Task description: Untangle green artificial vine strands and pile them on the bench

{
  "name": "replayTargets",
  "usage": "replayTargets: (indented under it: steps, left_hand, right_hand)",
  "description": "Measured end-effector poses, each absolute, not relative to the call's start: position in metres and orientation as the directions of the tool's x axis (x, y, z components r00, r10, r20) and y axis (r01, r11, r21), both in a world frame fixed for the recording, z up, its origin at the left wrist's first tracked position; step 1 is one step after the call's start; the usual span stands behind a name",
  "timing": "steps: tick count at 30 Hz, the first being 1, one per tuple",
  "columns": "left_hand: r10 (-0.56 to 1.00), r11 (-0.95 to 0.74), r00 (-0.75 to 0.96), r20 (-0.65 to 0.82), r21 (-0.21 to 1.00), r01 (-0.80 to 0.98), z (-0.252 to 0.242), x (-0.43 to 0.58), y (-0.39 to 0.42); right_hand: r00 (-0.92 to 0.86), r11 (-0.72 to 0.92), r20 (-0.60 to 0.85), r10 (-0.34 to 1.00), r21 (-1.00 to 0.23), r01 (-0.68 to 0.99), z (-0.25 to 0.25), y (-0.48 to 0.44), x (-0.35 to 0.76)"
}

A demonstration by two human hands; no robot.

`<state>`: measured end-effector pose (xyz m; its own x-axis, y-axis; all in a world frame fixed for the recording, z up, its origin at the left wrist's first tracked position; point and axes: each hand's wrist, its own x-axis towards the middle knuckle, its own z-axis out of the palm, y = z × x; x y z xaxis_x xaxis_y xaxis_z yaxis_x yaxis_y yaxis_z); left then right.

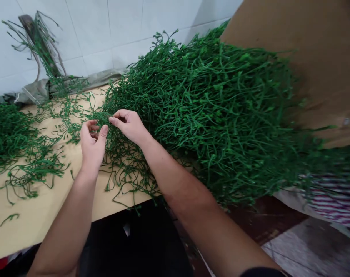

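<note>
Head view: left hand (92, 144) and right hand (130, 125), fingers curled, each pinch the same green stem (103, 116), which runs left to right between them. The stem heap (209, 115) on the worktop (48, 207) spreads to the right, nearer the right hand.

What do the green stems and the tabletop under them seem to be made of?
The green stems, fingered by left hand and right hand, look like moulded plastic: uniform saturated green, slight sheen, rubbery curls. The tabletop looks like pale wood or laminate board, smooth and matte; which, I cannot tell.
</note>
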<state>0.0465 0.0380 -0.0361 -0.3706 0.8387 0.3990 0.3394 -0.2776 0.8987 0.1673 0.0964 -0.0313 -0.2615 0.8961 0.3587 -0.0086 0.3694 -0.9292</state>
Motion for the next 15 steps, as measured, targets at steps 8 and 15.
replayTargets:
  steps: [8,15]
  left_hand:
    - [0.926,-0.099,-0.349,0.141,0.986,0.134,-0.034,0.044,0.045]
    - [0.984,-0.089,-0.097,0.148,0.887,0.453,-0.030,0.057,0.039]
  right_hand:
    - [-0.285,0.467,0.418,0.862,-0.875,0.130,-0.033,0.097,0.163]
    - [-0.058,0.427,0.425,0.904,-0.881,0.204,-0.042,0.109,0.170]
